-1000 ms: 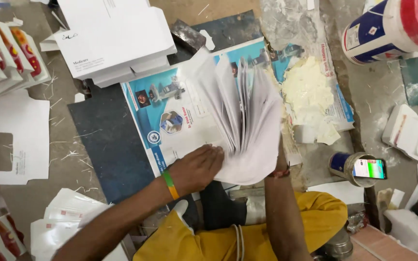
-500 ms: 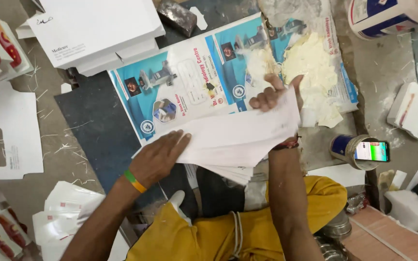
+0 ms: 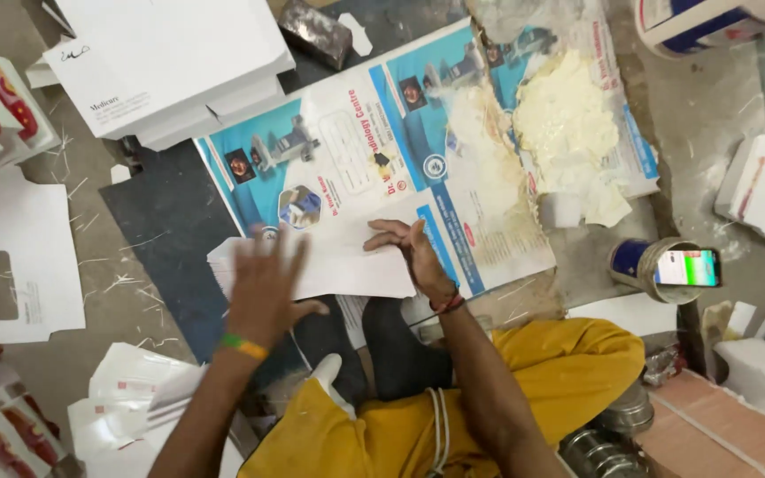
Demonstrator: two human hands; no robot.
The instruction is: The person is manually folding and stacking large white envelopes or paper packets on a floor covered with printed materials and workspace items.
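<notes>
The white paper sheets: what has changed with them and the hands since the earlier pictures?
The white sheets, held up and fanned before, now lie flat on the printed poster. The right hand presses on them; the left hand has let go and is blurred over them. Envelope stack and phone unchanged.

- The paper stack (image 3: pixel 329 265), fanned upright a second ago, now lies flat on the poster (image 3: pixel 374 150)
- The right hand (image 3: pixel 409 252) presses it; the left hand (image 3: pixel 267 288) hovers, blurred

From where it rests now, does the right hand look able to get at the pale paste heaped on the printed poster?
Probably yes. The right hand rests on the white sheets, and the pale paste lies further out to its right on the same printed poster. Only flat poster lies between them; nothing stands in the way.
</notes>
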